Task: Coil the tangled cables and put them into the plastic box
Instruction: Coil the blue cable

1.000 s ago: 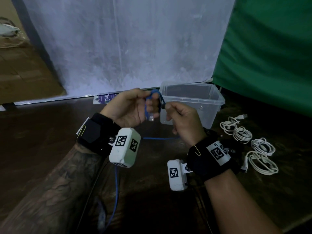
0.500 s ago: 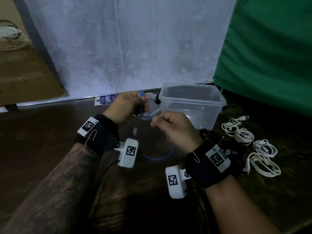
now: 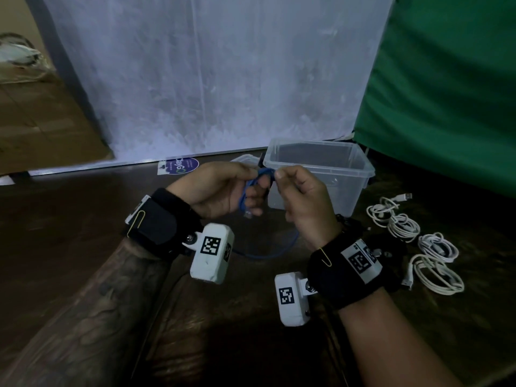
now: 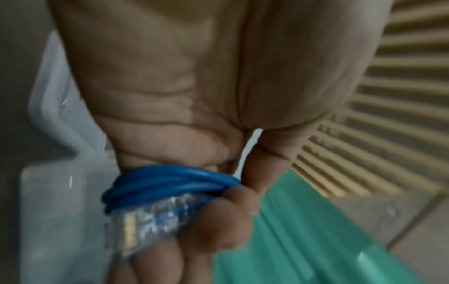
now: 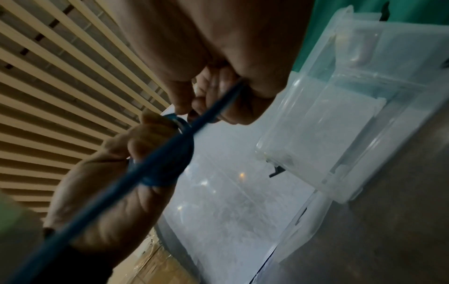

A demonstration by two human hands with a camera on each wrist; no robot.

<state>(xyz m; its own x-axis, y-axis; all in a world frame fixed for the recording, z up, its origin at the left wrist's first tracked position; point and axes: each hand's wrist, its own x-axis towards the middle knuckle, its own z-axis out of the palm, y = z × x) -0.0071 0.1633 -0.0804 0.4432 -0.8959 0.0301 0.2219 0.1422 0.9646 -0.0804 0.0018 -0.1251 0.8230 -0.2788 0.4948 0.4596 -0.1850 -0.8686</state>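
Blue, round-jacketed and stiff-looking, the blue cable [image 3: 252, 188] is looped in several turns round the fingers of my left hand [image 3: 220, 188], whose grip is clenched on the bundle with the clear plastic plug [image 4: 150, 219] pressed under the fingertips. My right hand [image 3: 303, 202] pinches the free strand just beside those loops. From that pinch the strand runs down towards my wrist, then sags in an arc near the dark wooden desk [image 3: 69, 233]. I judge the next wrap must carry that slack over the left fingers. The plastic box [image 3: 360, 174], translucent and open-topped, stands just beyond both hands, nearer the right. Coiled white cables [image 3: 435, 263] lie on the desk to its right.
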